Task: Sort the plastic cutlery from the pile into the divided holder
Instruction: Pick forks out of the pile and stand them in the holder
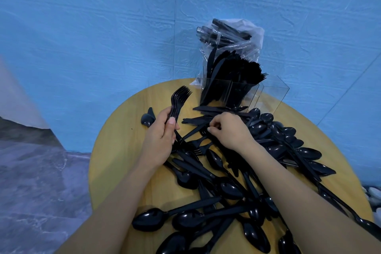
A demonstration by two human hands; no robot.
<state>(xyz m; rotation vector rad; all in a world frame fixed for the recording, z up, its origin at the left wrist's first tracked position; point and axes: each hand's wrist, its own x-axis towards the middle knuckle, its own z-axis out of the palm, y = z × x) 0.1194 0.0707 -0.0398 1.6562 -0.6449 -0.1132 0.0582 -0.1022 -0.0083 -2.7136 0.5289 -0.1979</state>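
No brand, label or writing can be read on anything here. On the round wooden table (115, 171) lies one sprawling pile of black plastic cutlery (237, 181), spoons, knives and forks tangled together, too many and too overlapped to count; it spreads from the table's middle to its right and near edges. One lone spoon (147, 120) sits apart at the far left of the table, just beyond the left hand. The left hand (159, 140) grips a nested stack of black forks (179, 99) by the handles, tines pointing up and away; the stack looks like about five or six forks, though the exact number cannot be told. The right hand (228, 130) is curled down onto the pile, its thumb and fingertips pinching at a fork (203, 133) that lies among the knives; whether the fork is truly held cannot be told. At the far side of the table stands one clear divided holder (268, 97): its left compartments are packed with upright black knives and forks, while the rightmost compartment looks bare. Just behind the holder stands one clear plastic bag (253, 33) with more black cutlery inside. A blue creased backdrop (103, 37) hangs behind the table.
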